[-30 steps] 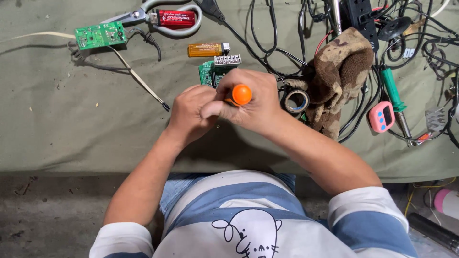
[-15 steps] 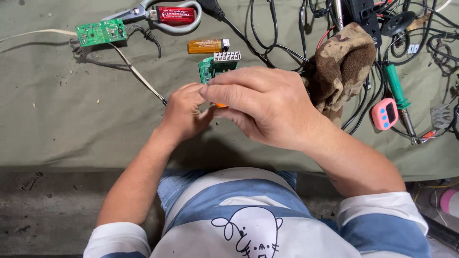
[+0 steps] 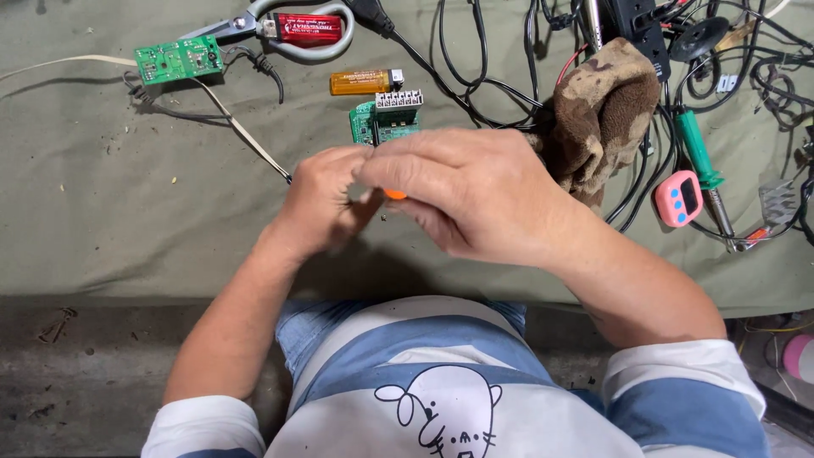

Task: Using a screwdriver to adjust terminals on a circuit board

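Two bare hands were brought together over a green cloth-covered bench (image 3: pixel 127 229), the right hand (image 3: pixel 462 195) curled loosely over an orange-tipped tool (image 3: pixel 394 195) (mostly hidden). The left hand (image 3: pixel 318 203) was pinched shut beside it, its contents not discernible. A green circuit board (image 3: pixel 383 119) was left just beyond, within reach.
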